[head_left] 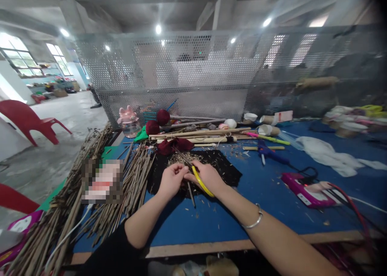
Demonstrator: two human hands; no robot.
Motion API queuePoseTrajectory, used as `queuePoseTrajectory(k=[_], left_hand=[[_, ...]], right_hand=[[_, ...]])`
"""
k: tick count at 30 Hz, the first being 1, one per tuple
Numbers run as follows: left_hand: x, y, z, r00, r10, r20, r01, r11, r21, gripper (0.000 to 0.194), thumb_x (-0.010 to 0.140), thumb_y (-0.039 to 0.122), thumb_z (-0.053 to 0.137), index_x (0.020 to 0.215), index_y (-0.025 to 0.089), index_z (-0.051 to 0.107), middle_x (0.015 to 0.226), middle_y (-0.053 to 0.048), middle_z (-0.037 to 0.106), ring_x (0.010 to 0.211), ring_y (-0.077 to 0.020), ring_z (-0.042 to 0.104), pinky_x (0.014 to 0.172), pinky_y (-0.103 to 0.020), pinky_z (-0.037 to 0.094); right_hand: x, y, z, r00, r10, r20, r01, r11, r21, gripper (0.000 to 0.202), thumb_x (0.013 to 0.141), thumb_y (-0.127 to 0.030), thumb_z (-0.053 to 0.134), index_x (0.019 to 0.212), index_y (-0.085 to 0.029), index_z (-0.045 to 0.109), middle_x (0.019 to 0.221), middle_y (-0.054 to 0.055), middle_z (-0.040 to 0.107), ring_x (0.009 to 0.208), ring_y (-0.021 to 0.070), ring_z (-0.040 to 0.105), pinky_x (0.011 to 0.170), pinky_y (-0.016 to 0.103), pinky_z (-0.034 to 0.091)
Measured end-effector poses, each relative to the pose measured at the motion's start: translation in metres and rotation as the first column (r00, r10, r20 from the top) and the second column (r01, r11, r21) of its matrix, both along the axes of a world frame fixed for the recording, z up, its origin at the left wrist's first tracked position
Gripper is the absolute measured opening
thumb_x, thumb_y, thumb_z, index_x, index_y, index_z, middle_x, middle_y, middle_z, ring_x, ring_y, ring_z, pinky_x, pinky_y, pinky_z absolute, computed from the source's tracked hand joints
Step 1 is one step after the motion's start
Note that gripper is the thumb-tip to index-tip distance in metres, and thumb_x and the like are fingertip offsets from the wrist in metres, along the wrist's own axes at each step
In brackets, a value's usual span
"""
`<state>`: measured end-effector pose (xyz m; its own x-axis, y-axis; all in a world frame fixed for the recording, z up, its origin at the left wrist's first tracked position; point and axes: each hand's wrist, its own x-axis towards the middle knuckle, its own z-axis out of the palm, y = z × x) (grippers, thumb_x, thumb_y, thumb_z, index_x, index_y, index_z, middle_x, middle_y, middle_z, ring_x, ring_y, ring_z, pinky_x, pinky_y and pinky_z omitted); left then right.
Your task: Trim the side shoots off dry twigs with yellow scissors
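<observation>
My right hand (208, 176) is closed around scissors with yellow handles (202, 182); their dark blades point away from me, up and to the left. Close against it, my left hand (173, 180) has thumb and fingers pinched together, apparently on a thin brown stick (191, 194). The stick's near end sticks out below both hands, while its gripped part is hidden by the fingers. Beneath them lies a black cloth (232, 172) strewn with small wood clippings (213, 158). Left of my left hand is a pile of similar thin sticks (137, 179).
Longer twigs (65, 211) line the table's left edge. A blue glue gun (269, 153) and a purple power strip (308, 191) with cables lie right. Dowels (208, 134), dark red yarn balls (163, 117) and a pink-lidded jar (130, 125) stand before a perforated metal screen (193, 74).
</observation>
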<state>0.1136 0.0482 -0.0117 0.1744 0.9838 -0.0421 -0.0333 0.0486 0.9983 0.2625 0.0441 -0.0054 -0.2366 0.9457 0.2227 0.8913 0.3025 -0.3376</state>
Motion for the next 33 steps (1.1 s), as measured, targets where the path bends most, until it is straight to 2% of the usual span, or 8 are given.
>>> queuePoseTrajectory(k=[7, 11, 15, 20, 25, 30, 33], left_hand=[[-0.0012, 0.0003, -0.0033, 0.999, -0.027, -0.027, 0.029, 0.997, 0.073, 0.033, 0.068, 0.047, 0.06, 0.07, 0.015, 0.053, 0.048, 0.006, 0.043, 0.036, -0.0038, 0.035, 0.034, -0.016, 0.029], [0.0001, 0.0007, -0.0033, 0.999, -0.013, -0.038, 0.016, 0.998, 0.066, 0.031, 0.067, 0.044, 0.062, 0.07, 0.014, 0.054, 0.049, 0.005, 0.046, 0.037, -0.0035, 0.035, 0.036, -0.016, 0.028], [0.0008, 0.0009, -0.0027, 1.0, -0.006, -0.027, 0.008, 0.999, 0.047, 0.03, 0.065, 0.043, 0.064, 0.071, 0.014, 0.055, 0.048, 0.006, 0.047, 0.037, -0.0036, 0.034, 0.036, -0.016, 0.028], [-0.0003, 0.0018, -0.0027, 1.0, -0.009, -0.013, 0.009, 0.998, 0.063, 0.031, 0.064, 0.044, 0.064, 0.067, 0.015, 0.053, 0.045, 0.007, 0.042, 0.034, -0.0027, 0.031, 0.033, -0.016, 0.024], [0.0005, 0.0011, -0.0003, 1.0, 0.025, -0.008, -0.025, 0.999, 0.042, 0.03, 0.065, 0.043, 0.063, 0.068, 0.016, 0.052, 0.044, 0.007, 0.045, 0.032, -0.0034, 0.032, 0.033, -0.017, 0.024], [0.0006, 0.0027, -0.0024, 0.999, 0.052, 0.0, -0.052, 0.996, 0.068, 0.031, 0.064, 0.043, 0.064, 0.069, 0.015, 0.052, 0.046, 0.007, 0.045, 0.037, -0.0037, 0.034, 0.037, -0.017, 0.026], [-0.0004, 0.0043, -0.0055, 0.998, 0.059, 0.009, -0.06, 0.993, 0.105, 0.031, 0.065, 0.044, 0.064, 0.071, 0.015, 0.053, 0.049, 0.005, 0.047, 0.04, -0.0046, 0.037, 0.04, -0.017, 0.027]], right_hand=[[0.0006, 0.0016, -0.0024, 0.998, 0.045, -0.043, -0.041, 0.996, 0.076, 0.061, 0.068, -0.056, 0.059, 0.114, -0.019, 0.043, 0.101, 0.01, 0.057, 0.097, 0.0228, 0.054, 0.077, 0.032, 0.04], [0.0008, 0.0045, -0.0062, 0.997, 0.068, -0.041, -0.064, 0.993, 0.096, 0.068, 0.064, -0.056, 0.062, 0.115, -0.016, 0.043, 0.102, 0.012, 0.055, 0.098, 0.0246, 0.052, 0.08, 0.036, 0.039], [0.0003, 0.0046, -0.0066, 0.996, 0.078, -0.053, -0.073, 0.993, 0.094, 0.069, 0.063, -0.056, 0.064, 0.115, -0.016, 0.043, 0.101, 0.012, 0.055, 0.096, 0.0245, 0.052, 0.079, 0.035, 0.039], [-0.0018, 0.0012, -0.0007, 0.999, 0.043, -0.034, -0.043, 0.999, 0.012, 0.051, 0.068, -0.057, 0.058, 0.103, -0.021, 0.049, 0.092, 0.007, 0.061, 0.087, 0.0218, 0.058, 0.068, 0.027, 0.039], [-0.0016, 0.0015, -0.0001, 1.0, 0.005, 0.002, -0.005, 1.0, 0.023, 0.048, 0.072, -0.061, 0.051, 0.099, -0.021, 0.05, 0.081, 0.006, 0.064, 0.075, 0.0231, 0.062, 0.059, 0.025, 0.036], [0.0001, 0.0037, -0.0033, 1.0, -0.016, 0.011, 0.016, 1.0, 0.012, 0.046, 0.074, -0.061, 0.048, 0.099, -0.022, 0.051, 0.071, 0.005, 0.064, 0.069, 0.0227, 0.063, 0.056, 0.025, 0.036], [0.0003, 0.0023, -0.0017, 1.0, -0.017, 0.023, 0.017, 1.0, 0.011, 0.048, 0.071, -0.06, 0.053, 0.101, -0.022, 0.051, 0.077, 0.005, 0.064, 0.074, 0.0227, 0.062, 0.059, 0.025, 0.037]])
